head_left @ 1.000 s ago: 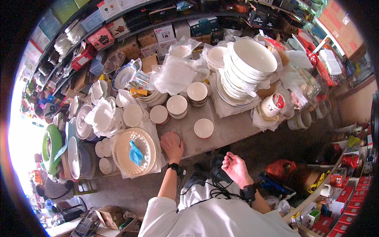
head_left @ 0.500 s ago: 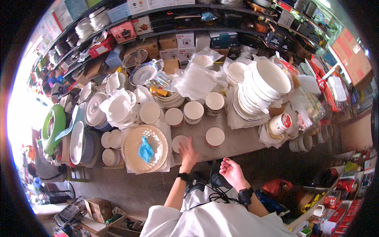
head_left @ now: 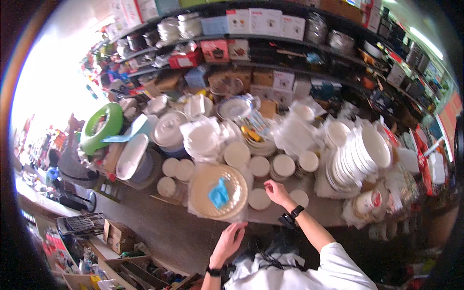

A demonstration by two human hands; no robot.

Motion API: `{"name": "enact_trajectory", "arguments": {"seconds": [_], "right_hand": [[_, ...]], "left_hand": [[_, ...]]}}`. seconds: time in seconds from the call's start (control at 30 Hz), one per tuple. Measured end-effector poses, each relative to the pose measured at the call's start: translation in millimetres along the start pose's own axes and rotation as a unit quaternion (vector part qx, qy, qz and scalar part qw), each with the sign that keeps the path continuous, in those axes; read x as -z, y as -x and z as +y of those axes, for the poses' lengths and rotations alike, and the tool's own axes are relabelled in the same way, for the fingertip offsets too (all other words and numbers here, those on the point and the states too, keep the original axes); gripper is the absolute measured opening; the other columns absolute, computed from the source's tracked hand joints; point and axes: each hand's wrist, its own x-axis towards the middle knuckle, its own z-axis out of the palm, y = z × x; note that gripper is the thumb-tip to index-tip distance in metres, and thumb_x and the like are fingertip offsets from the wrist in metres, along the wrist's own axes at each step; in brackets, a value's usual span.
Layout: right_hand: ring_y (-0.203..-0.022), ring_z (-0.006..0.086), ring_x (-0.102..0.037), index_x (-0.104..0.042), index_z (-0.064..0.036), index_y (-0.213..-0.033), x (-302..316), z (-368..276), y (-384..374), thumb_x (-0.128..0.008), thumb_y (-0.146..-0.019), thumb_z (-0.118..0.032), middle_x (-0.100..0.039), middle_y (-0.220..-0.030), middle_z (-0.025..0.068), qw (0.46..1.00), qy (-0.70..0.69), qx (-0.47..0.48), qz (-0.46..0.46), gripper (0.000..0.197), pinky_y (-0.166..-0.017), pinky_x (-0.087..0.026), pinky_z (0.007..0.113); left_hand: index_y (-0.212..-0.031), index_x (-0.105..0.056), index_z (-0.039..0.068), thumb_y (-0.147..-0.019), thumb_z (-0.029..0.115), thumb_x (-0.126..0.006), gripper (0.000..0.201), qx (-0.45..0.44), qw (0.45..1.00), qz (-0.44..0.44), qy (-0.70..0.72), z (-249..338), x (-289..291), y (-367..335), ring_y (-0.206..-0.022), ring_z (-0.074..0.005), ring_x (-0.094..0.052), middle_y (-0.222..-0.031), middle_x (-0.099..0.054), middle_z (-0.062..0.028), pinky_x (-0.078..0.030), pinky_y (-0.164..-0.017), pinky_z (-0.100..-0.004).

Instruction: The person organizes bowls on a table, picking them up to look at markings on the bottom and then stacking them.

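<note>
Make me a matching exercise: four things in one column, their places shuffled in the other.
1. Blue item
2. Left hand
3. Right hand
4. Tall bowl stack

A. Seen between two small bowls
B. To the right of both hands
C. In the cream plate
D. On the near side of the cream plate

Pairs: 1-C, 2-D, 3-A, 4-B

Just left of the right hand (head_left: 279, 194), a smooth, ceramic-looking white bowl (head_left: 259, 199); beyond the left hand (head_left: 229, 242), a glossy cream basin (head_left: 236, 187) with a wrinkled blue sheet (head_left: 219, 193); right of the right hand, matt tabletop (head_left: 318, 210).
</note>
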Motion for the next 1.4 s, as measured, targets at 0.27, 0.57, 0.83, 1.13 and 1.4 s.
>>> {"name": "enact_trajectory", "arguments": {"seconds": [0.27, 0.57, 0.83, 1.13, 1.4], "right_hand": [[-0.100, 0.0406, -0.064, -0.064, 0.0000, -0.119, -47.3, 37.3, -70.8, -0.058, -0.084, -0.008, -0.066, -0.110, 0.0223, 0.969, 0.239, 0.047, -0.034, 0.036, -0.088, -0.052, 0.048], [-0.089, 0.0341, -0.069, -0.071, -0.0077, -0.091, -65.7, 58.1, -87.5, -0.063, -0.082, -0.015, -0.071, -0.091, 0.0143, 0.927, 0.359, 0.066, -0.088, 0.014, -0.079, -0.052, 0.048], [-0.096, 0.0307, -0.068, -0.068, -0.0076, -0.103, -55.5, 37.8, -80.7, -0.060, -0.085, -0.007, -0.071, -0.100, 0.0139, 0.910, 0.387, 0.036, -0.142, 0.020, -0.093, -0.044, 0.049], [-0.091, 0.0335, -0.067, -0.062, -0.0050, -0.100, -43.0, 37.8, -67.6, -0.066, -0.074, -0.003, -0.069, -0.089, 0.0140, 0.944, 0.318, 0.086, 0.014, 0.026, -0.091, -0.045, 0.045], [-0.092, 0.0414, -0.063, -0.061, -0.0021, -0.107, 0.3, 16.0, -85.7, -0.058, -0.080, -0.002, -0.068, -0.093, 0.0196, 0.989, 0.145, -0.029, -0.003, 0.028, -0.077, -0.050, 0.050]], "left_hand": [[-0.102, -0.069, 0.003, -0.097, -0.001, -0.053, 0.016, 0.150, 0.956, 0.251, 0.027, -9.5, 17.3, 100.4, -0.087, -0.0181, -0.068, -0.094, -0.071, -0.0082, -0.054, -0.079, -0.0304], [-0.103, -0.066, 0.000, -0.098, 0.002, -0.055, 0.012, 0.195, 0.944, 0.253, 0.082, -27.4, -17.5, 111.1, -0.086, -0.0168, -0.066, -0.091, -0.070, -0.0099, -0.052, -0.079, -0.0294], [-0.105, -0.065, -0.001, -0.100, 0.003, -0.053, 0.013, 0.225, 0.939, 0.232, 0.119, -31.6, -19.1, 102.7, -0.090, -0.0157, -0.065, -0.097, -0.070, -0.0087, -0.052, -0.083, -0.0289], [-0.111, -0.062, -0.002, -0.103, 0.006, -0.051, 0.016, 0.260, 0.924, 0.242, 0.138, -49.4, -10.5, 106.7, -0.102, -0.0153, -0.063, -0.106, -0.068, -0.0090, -0.049, -0.094, -0.0284], [-0.104, -0.061, -0.005, -0.101, -0.002, -0.046, 0.015, 0.250, 0.926, 0.246, 0.139, -55.3, -20.6, 98.8, -0.092, -0.0175, -0.067, -0.098, -0.068, -0.0118, -0.053, -0.086, -0.0312]]}}
